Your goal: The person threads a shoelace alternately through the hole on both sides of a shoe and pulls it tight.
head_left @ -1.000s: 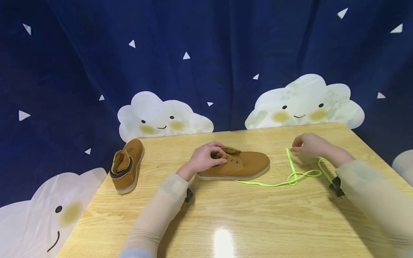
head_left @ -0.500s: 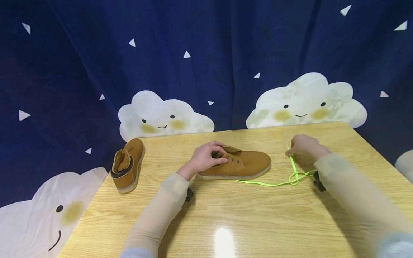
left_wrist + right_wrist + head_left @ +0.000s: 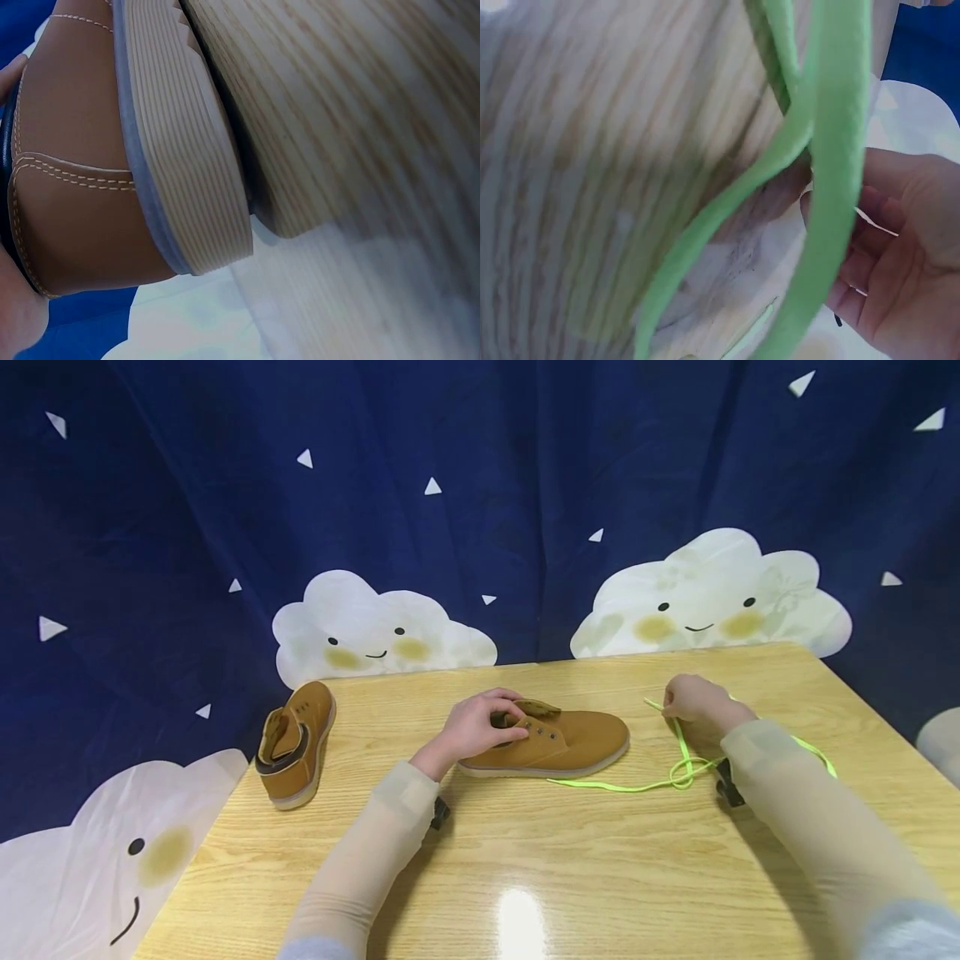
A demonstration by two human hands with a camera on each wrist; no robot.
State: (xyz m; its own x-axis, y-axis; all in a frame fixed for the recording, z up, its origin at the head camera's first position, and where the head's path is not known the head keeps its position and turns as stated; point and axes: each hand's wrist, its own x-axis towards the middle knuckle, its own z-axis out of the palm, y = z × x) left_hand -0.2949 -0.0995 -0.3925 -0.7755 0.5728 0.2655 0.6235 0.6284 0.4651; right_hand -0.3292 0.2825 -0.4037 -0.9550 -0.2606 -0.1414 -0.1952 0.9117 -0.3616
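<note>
A tan shoe (image 3: pixel 588 741) lies on the wooden table with its toe to the right and its eyelets bare. My left hand (image 3: pixel 472 727) holds it at the ankle opening, thumb on the near side and fingers over the collar. The left wrist view shows its stitched heel (image 3: pixel 82 225) and ridged sole (image 3: pixel 184 150) close up. Right of the toe, my right hand (image 3: pixel 699 702) pinches a neon-green shoelace (image 3: pixel 682 745) near one tip, which sticks out leftward. The lace runs down to a small loop, and its other end lies by the sole. Its flat strands cross the right wrist view.
A second tan shoe (image 3: pixel 296 747) stands at the table's left edge, toe pointing away. Behind the table (image 3: pixel 600 877) hangs a dark blue curtain (image 3: pixel 450 410) with white clouds and triangles.
My right hand has moved left to the lace and taken hold of it near the tip, which now points left instead of upward. The left hand and shoe have stayed put.
</note>
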